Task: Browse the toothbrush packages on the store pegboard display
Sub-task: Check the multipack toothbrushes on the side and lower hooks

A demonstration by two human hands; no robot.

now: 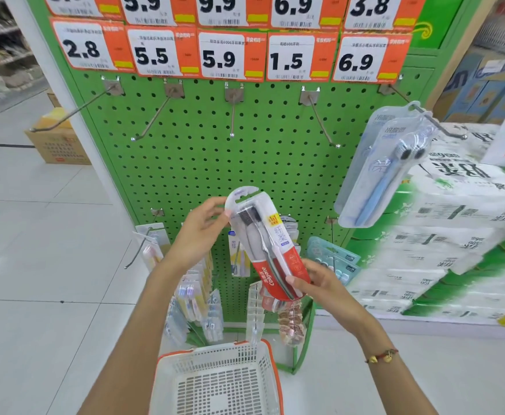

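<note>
I hold a red and white Colgate toothbrush package (pixel 267 247) in front of the green pegboard (pixel 203 163), tilted with its hang tab up left. My left hand (pixel 203 229) pinches its top edge near the brush heads. My right hand (pixel 314 283) grips its red bottom end, thumb on the front. A pale blue toothbrush package (pixel 380 172) hangs on the upper right hook. Several more packages (pixel 191 295) hang on the lower hooks, partly hidden by my arms.
Bare metal hooks (pixel 233 115) jut out of the pegboard's upper row under price tags (pixel 224 56). A white basket with an orange rim (pixel 215 381) sits on the floor below my arms. Stacked tissue packs (pixel 455 235) stand to the right, a cardboard box (pixel 56 142) to the left.
</note>
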